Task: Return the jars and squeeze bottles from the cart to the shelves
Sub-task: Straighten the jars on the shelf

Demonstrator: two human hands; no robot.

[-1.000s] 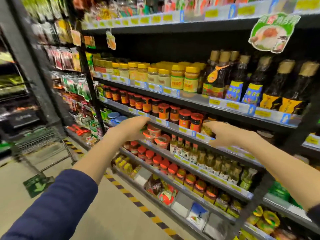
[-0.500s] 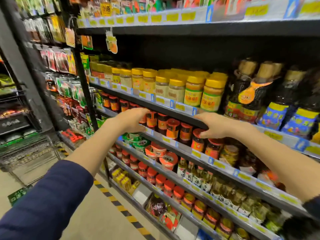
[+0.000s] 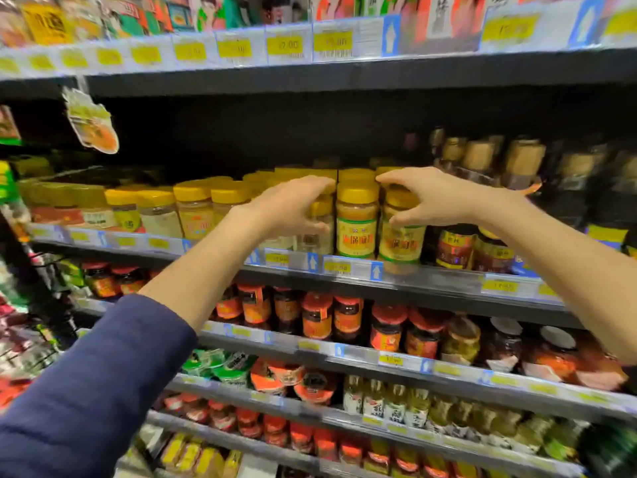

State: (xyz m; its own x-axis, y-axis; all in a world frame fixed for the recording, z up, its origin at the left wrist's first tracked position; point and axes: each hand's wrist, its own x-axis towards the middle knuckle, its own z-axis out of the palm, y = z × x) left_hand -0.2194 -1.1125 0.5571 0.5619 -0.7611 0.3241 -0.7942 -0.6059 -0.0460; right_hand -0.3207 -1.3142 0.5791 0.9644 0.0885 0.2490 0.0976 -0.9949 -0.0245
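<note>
Shelf [image 3: 344, 270] carrying round yellow-lidded jars | left hand [image 3: 289, 208] curling around one jar [image 3: 319, 222] | right hand [image 3: 427, 198] clasping another jar [image 3: 401, 236]

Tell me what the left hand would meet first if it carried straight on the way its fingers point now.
Probably the pale yellow-lidded jar on the shelf edge; the left hand curls around it, its fingers seemingly touching or nearly so. Blur hides whether there is contact.
</note>
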